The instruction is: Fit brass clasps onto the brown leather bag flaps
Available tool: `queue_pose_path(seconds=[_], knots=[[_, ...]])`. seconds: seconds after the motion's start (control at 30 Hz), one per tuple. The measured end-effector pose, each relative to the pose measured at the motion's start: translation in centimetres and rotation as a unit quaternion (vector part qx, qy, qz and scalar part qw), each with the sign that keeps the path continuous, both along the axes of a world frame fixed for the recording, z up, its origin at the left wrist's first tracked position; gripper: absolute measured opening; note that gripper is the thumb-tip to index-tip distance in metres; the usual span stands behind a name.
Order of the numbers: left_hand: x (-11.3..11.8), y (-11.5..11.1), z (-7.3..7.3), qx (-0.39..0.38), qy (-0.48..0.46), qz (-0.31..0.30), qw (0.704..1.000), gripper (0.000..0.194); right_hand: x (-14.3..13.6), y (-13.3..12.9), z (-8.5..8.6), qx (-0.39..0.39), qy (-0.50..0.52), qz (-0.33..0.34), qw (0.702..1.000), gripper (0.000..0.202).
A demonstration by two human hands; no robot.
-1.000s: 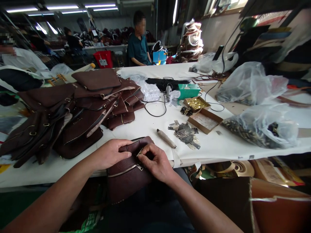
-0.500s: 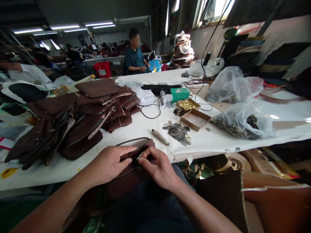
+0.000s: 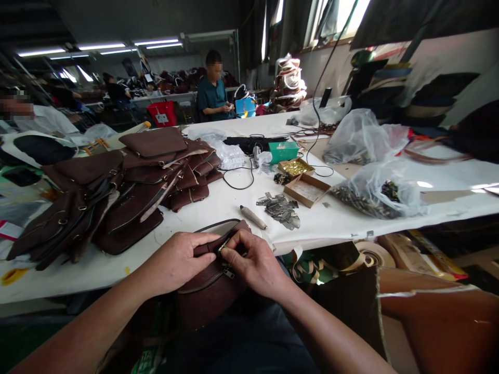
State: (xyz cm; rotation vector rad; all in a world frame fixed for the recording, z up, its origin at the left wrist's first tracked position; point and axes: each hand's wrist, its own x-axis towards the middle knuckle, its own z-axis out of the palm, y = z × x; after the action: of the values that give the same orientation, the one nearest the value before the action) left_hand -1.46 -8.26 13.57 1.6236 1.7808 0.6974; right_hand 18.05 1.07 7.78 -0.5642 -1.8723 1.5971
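A dark brown leather bag (image 3: 212,298) with a zipper and metal pull lies over my lap at the table's front edge. My left hand (image 3: 185,262) grips its upper edge, thumb on the near side and fingers behind. The fingertips of my right hand (image 3: 249,259) pinch a small metal piece (image 3: 223,245) against the bag's rim. Just beyond the bag, a wrapped tool (image 3: 253,217) rests on the white table (image 3: 206,215), beside a heap of flat metal plates (image 3: 278,209).
Brown bags (image 3: 132,192) are piled at the left. A shallow cardboard box (image 3: 306,189), a box of gold-coloured parts (image 3: 296,167), a green box (image 3: 283,151) and plastic bags of hardware (image 3: 374,195) stand rightward. A person (image 3: 212,91) sits across the table.
The bag has tilted so more of its zipper and pull shows between my hands. My right hand still pinches at the rim. The view has shifted slightly.
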Motion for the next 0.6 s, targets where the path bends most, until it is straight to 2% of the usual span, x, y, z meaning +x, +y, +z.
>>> queue_pose_path(seconds=[0.13,0.23,0.6], knots=[[-0.5,-0.5,0.2,-0.047,-0.019,0.029,0.998,0.03,-0.6,-0.1,-0.4,-0.02,0.004,0.006,1.0,0.022],[-0.6,-0.8,0.2,-0.051,-0.022,0.04,0.998,0.021,-1.0,-0.3,-0.7,-0.021,0.006,0.007,1.0,0.021],[-0.4,-0.5,-0.2,-0.078,-0.029,0.053,0.995,0.02,-0.4,0.3,-1.5,-0.011,-0.004,0.04,0.999,0.021]])
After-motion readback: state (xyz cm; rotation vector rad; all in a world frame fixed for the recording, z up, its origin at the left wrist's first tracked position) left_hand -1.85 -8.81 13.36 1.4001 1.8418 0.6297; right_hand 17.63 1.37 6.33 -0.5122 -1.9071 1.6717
